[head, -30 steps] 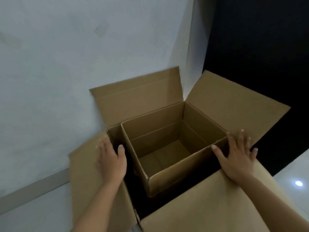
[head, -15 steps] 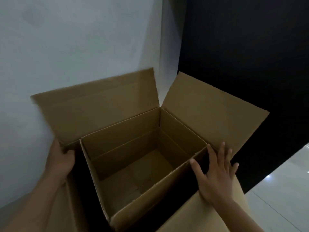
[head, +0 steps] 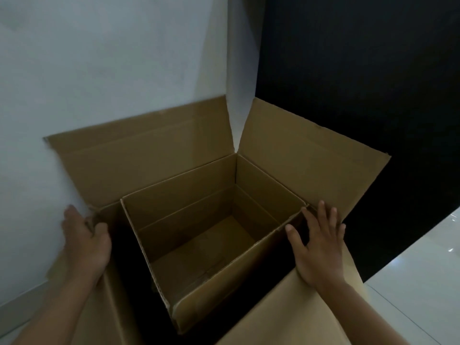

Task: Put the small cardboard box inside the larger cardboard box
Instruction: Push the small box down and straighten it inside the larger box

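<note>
The small cardboard box (head: 199,247) sits open-topped and empty inside the larger cardboard box (head: 298,150), pushed toward its far right corner, with dark gaps on the left and near sides. All the larger box's flaps are spread outward. My left hand (head: 86,240) grips the left flap at its upper edge, thumb over the inner side. My right hand (head: 319,242) lies flat with fingers spread on the near right flap at the box's rim, holding nothing.
A white wall (head: 112,70) stands right behind the box at left. A black panel (head: 361,70) fills the right background. Glossy white floor tiles (head: 418,265) show at lower right.
The view has shifted and drawn closer. My left hand went from lying flat on the left flap to gripping its edge. My right hand stayed flat on the near right flap.
</note>
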